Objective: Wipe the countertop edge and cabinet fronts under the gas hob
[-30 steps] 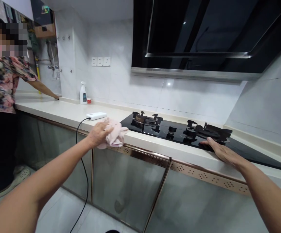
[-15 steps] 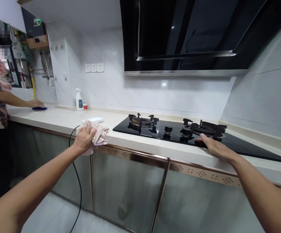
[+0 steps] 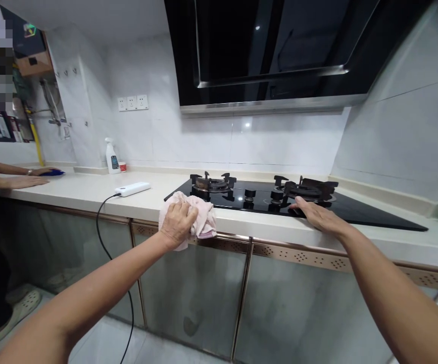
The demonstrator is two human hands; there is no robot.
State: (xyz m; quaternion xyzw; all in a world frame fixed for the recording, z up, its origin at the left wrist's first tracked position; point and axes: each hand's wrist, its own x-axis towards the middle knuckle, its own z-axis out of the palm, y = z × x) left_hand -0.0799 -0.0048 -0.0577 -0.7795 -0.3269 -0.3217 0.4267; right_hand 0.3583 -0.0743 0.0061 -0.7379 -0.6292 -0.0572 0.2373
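Observation:
My left hand [image 3: 179, 222] is closed over a pale pink cloth [image 3: 204, 217], pressing it against the front edge of the white countertop [image 3: 150, 202]. Part of the cloth hangs over that edge. To its right lies the black gas stove [image 3: 237, 198], set into the counter, with a burner [image 3: 213, 183] close behind the cloth. My right hand [image 3: 319, 216] rests with its fingers stretched out at the stove's front edge, near the right burner [image 3: 305, 189]. Nothing shows in its fingers.
A white power bank [image 3: 133, 189] with a black cable [image 3: 103, 242] hanging to the floor lies left of the cloth. Behind stand a spray bottle [image 3: 111, 156] and a small red-and-white tub [image 3: 123, 167]. At far left another person's hand presses a blue cloth [image 3: 54, 172]. A range hood [image 3: 268, 55] overhangs.
My left hand has slid the pink cloth right along the counter edge, uncovering the power bank. My right hand stays at the stove. The other person's second hand now shows on the counter.

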